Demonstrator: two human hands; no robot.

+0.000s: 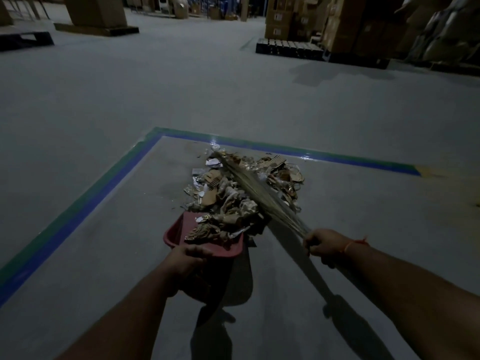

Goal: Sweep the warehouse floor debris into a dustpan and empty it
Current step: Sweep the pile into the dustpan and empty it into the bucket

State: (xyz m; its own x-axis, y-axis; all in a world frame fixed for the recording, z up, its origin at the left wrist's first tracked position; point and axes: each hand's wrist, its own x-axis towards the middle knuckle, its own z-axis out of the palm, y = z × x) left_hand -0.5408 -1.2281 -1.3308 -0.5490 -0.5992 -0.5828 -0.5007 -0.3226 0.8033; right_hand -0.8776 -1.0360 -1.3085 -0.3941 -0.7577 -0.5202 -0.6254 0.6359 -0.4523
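Observation:
A heap of debris [249, 178], torn cardboard, paper and foil scraps, lies on the grey floor inside a taped corner. A red dustpan [174, 231] sits at the heap's near edge with scraps piled in its mouth. My left hand [185, 258] grips the dustpan's near rim. A straw broom [262, 193] lies slanted across the heap, its tip at the far side. My right hand [324, 245] holds the broom's bundled end, an orange thread on the wrist.
Blue and green floor tape [311, 152] marks the corner around the heap. Pallets with stacked cardboard boxes [298, 22] stand at the back right, another stack [96, 14] and a dark pallet [26, 40] at the back left. Open floor lies between.

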